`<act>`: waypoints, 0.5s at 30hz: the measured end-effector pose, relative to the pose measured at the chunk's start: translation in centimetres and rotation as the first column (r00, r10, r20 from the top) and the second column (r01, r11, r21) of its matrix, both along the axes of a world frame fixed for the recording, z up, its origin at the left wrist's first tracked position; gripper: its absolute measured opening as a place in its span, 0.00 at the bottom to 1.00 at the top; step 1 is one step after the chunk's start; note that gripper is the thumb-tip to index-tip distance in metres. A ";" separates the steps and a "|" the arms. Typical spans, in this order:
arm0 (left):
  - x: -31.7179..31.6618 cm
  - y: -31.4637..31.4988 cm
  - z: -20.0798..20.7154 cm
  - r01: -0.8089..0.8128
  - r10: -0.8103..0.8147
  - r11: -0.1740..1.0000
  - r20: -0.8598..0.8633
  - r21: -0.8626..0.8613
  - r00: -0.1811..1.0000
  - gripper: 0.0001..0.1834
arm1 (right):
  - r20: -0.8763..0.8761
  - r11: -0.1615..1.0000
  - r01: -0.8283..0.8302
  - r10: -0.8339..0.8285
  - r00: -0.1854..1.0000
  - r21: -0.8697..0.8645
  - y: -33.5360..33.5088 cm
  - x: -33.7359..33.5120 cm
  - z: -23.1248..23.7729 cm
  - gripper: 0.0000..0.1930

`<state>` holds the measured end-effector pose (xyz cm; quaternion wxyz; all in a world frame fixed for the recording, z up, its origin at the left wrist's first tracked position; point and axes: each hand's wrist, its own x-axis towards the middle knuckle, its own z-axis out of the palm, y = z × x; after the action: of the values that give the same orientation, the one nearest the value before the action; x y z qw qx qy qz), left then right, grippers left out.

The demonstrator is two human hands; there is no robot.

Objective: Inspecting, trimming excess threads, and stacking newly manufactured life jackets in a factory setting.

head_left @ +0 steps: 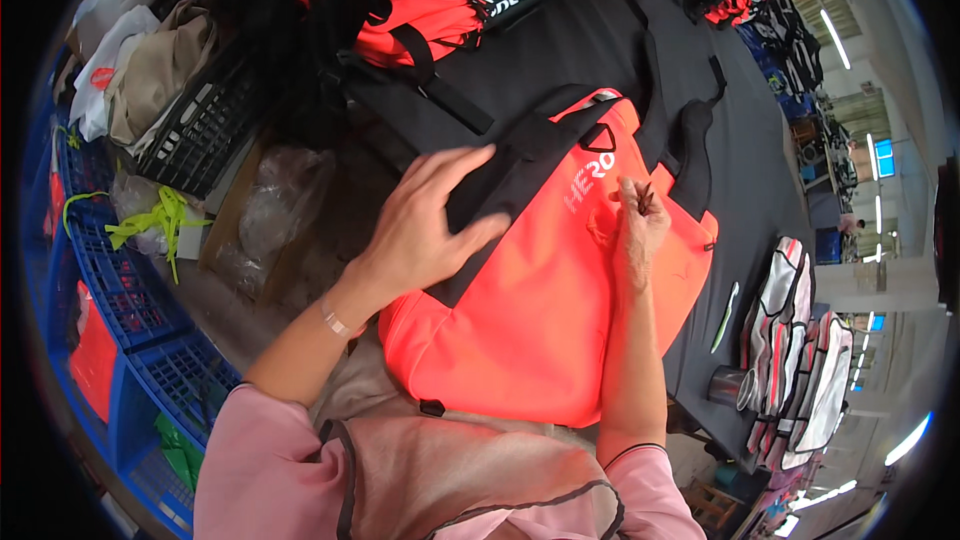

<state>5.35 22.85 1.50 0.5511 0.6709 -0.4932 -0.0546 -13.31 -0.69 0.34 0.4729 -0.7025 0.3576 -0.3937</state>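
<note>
Long lights (833, 38) are glowing down the right side of this workshop, and a dark table (738, 175) is stretching away from us. At its near edge the red bag (500, 340) is lying tilted, its black side panel facing left, its lower end bulging toward the person's apron (450, 455). The hands are working well apart, one either side of the bag's middle. The left hand (428, 215) is spreading open over the black panel, thumb and fingers parted, holding nothing; whether it is touching the cloth, I cannot tell. The right hand (640, 225) is curling over the red front, just beside the pale lettering, its fingers closing on a small dark thing (645, 200) whose kind I can't make out. The right forearm is covering a strip of the front. Beyond the bag, a black strap (695, 145) is sprawling across the table, and a red pile (425, 0) is crowding the far left. Over on the right, a metal cup (728, 386) is sitting beside a striped stack (780, 340). Down left, a black crate (205, 135) is brimming with cloth near blue crates (125, 285).
</note>
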 end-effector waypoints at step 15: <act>-5.1 -6.1 -4.0 -0.117 -0.081 0.940 0.540 0.321 0.837 0.38 | 0.065 0.974 0.078 -0.094 0.993 0.212 0.4 -0.6 -2.5 0.10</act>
<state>0.26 16.74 -2.48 0.2633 0.7482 -0.6061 0.0594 -13.87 -0.27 -2.11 0.5398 -0.6173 0.4093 -0.4002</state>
